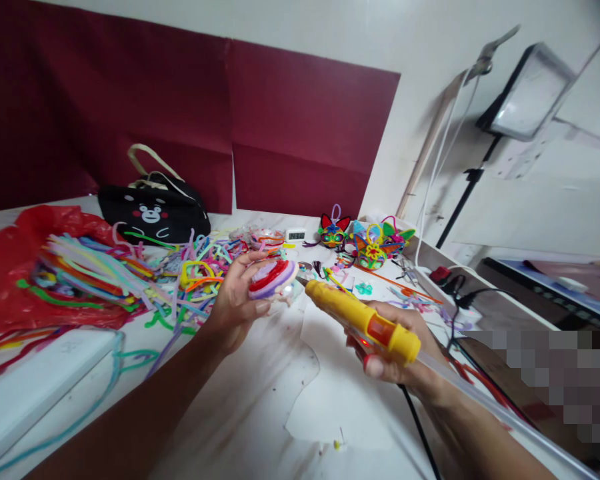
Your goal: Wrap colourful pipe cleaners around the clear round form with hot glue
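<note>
My left hand (237, 297) is closed around a small round craft piece (271, 278) wound from red, purple and pink pipe cleaners, held above the white table (260, 400). My right hand (397, 347) grips a yellow glue gun (363, 319) with an orange trigger part. A clear glue stick juts from the gun's back end. The gun's nozzle points at the craft piece and sits right beside its edge. A black cord runs down from under my right hand.
A heap of coloured pipe cleaners (130, 273) spills from a red plastic bag (15, 267) at left. A black bear-face bag (153, 210) stands behind. Finished pipe-cleaner figures (370, 243) and a small digital clock (295, 235) sit further back. A lamp on a stand (525, 93) rises at right.
</note>
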The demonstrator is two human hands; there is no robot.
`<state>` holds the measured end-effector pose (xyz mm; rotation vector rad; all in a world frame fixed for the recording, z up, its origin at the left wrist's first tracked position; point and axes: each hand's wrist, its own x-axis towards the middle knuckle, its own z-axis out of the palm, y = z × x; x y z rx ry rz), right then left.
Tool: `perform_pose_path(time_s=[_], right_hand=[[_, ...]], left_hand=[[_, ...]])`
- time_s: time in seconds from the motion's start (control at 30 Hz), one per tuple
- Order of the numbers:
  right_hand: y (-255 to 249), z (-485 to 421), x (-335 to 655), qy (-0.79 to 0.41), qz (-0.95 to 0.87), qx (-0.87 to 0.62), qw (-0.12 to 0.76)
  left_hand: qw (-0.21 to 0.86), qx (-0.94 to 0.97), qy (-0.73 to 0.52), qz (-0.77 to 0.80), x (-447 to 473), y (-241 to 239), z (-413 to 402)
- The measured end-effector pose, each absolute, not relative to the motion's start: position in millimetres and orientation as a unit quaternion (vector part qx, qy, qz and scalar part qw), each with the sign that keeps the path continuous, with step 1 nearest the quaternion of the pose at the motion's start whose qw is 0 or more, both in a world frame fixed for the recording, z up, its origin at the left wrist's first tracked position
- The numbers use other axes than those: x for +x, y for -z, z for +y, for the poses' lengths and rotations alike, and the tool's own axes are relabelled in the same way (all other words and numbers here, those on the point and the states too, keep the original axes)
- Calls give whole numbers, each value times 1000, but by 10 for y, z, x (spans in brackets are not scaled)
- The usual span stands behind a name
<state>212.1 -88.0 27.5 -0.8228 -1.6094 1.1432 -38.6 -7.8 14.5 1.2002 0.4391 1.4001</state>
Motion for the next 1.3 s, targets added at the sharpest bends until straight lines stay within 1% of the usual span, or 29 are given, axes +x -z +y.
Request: perform_pose_path(time_s=[0.13, 0.27, 0.33, 0.4, 0.47, 0.53, 0.6, 0.67, 0.7, 0.73, 0.77, 0.83, 0.93, 1.0, 1.1, 1.3], right_hand=[[-285, -866, 2111, -461, -660, -345, 482], [-313, -863, 2070, -421, -647, -399, 495], [-305, -839, 2045, -385, -656, -450, 468], [-269, -793, 2015, -317, -690, -520, 391], [-211, -733, 1981, -218, -730, -585, 279], [-151, -677, 1950, -133, -756, -618, 171], [-111, -640, 1938, -98, -767, -627, 93], [-100, -631, 1952, -95, -779, -617, 56], [-104, -637, 1965, -93, -790, -603, 56], [-112, -647, 1978, -88, -803, -585, 75], [-121, -662, 1989, -84, -813, -565, 111], [-134, -697, 1992, -88, -819, -521, 225], [-128, -746, 1941, -119, -780, -460, 408], [-119, -764, 1892, -116, -751, -440, 479], [-122, -773, 1846, -103, -738, -427, 512], [-150, -776, 1857, -73, -756, -424, 493]], left_hand=[[585, 515, -597, 189, -382, -153, -81], [578, 515, -603, 194, -391, -167, -76], [566, 509, -615, 207, -393, -180, -65], [546, 506, -633, 216, -388, -193, -49], [524, 506, -647, 225, -377, -198, -35], [507, 512, -651, 239, -365, -191, -26], [496, 520, -647, 255, -353, -176, -25], [489, 530, -641, 263, -342, -158, -31], [486, 534, -639, 266, -335, -150, -36], [483, 537, -637, 270, -326, -142, -43], [481, 540, -634, 273, -315, -135, -52], [478, 550, -626, 279, -285, -120, -73], [478, 573, -603, 284, -226, -88, -106], [476, 589, -587, 286, -189, -55, -120], [473, 606, -571, 287, -147, -4, -131], [481, 614, -550, 299, -82, 26, -181]])
